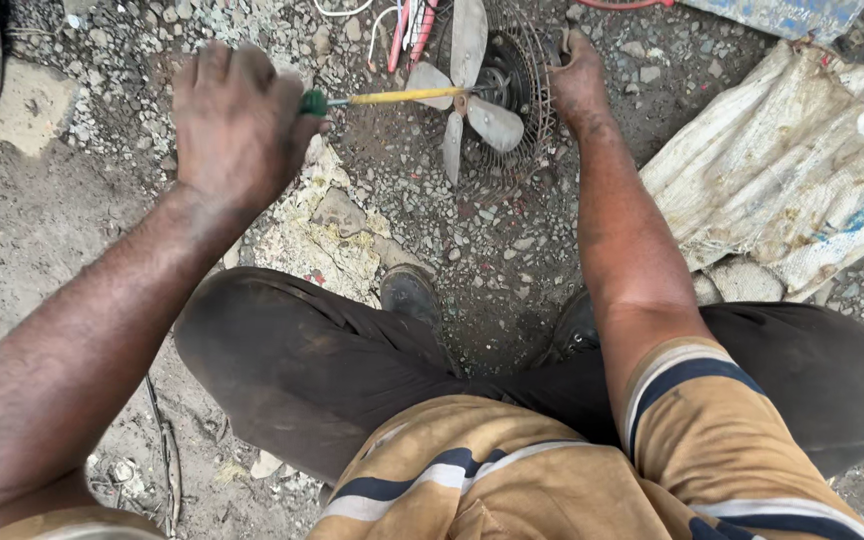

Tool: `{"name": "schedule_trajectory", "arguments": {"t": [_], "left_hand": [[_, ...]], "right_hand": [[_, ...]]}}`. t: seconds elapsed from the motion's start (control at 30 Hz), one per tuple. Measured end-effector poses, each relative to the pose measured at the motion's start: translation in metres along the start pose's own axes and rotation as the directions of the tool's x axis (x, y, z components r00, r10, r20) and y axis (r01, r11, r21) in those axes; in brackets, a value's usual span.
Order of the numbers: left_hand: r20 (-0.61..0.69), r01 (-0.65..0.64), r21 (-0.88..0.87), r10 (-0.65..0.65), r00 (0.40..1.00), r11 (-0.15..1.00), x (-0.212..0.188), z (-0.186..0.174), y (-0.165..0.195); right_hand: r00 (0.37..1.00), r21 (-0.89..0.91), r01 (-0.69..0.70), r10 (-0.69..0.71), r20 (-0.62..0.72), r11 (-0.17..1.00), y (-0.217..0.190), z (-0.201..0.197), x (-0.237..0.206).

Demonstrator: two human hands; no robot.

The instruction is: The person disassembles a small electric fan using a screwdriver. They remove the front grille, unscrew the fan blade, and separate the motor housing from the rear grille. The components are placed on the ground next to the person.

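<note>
green-handled screwdriver (382,97) in left hand (237,120), right hand (577,80) on fan (487,95)

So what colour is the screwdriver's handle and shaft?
Green handle, yellow shaft on the screwdriver, seen in the head view, held by the left hand.

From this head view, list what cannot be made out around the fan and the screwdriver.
- Screwdriver handle: mostly hidden inside the left hand; only its green end shows.
- Screwdriver tip: lost at the hub of the fan, too small to tell what it engages.
- Fan top: cut off by the upper edge of the picture.
- Right hand fingers: curled over the wire guard, grip hidden.
- Wires above the fan: cut off by the upper edge.
</note>
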State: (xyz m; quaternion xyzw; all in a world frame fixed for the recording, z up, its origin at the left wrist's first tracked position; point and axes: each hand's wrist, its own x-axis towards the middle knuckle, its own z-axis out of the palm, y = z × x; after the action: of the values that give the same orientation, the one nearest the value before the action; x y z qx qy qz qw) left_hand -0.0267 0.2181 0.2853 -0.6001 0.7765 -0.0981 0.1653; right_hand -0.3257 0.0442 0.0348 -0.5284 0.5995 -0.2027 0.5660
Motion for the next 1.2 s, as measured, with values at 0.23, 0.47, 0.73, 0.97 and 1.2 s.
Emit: {"name": "schedule_trajectory", "arguments": {"t": [0.23,0.47,0.73,0.97,1.2], "left_hand": [[0.806,0.612,-0.383,-0.073,0.587,0.693,0.019,-0.008,0.004],[0.150,0.057,0.066,-0.067,0.986,0.996,0.008,-0.008,-0.002],[0.551,0.349,-0.228,-0.176,0.816,0.909,0.014,-0.011,0.001],[0.744,0.475,-0.226,-0.164,0.647,0.851,0.013,0.003,0.001],[0.090,0.020,-0.116,-0.010,0.996,0.993,0.003,0.011,-0.005]], "right_hand": [[1.000,-0.034,0.012,-0.012,0.001,0.999,0.003,-0.001,0.002],[1.000,-0.038,-0.024,0.024,-0.005,0.999,0.006,-0.001,0.004],[1.000,-0.073,-0.026,0.026,0.008,0.997,0.007,-0.001,0.005],[1.000,0.002,-0.024,0.024,0.000,1.000,0.003,-0.001,0.004],[1.000,-0.040,-0.028,0.028,-0.008,0.999,0.006,-0.001,0.004]]}}
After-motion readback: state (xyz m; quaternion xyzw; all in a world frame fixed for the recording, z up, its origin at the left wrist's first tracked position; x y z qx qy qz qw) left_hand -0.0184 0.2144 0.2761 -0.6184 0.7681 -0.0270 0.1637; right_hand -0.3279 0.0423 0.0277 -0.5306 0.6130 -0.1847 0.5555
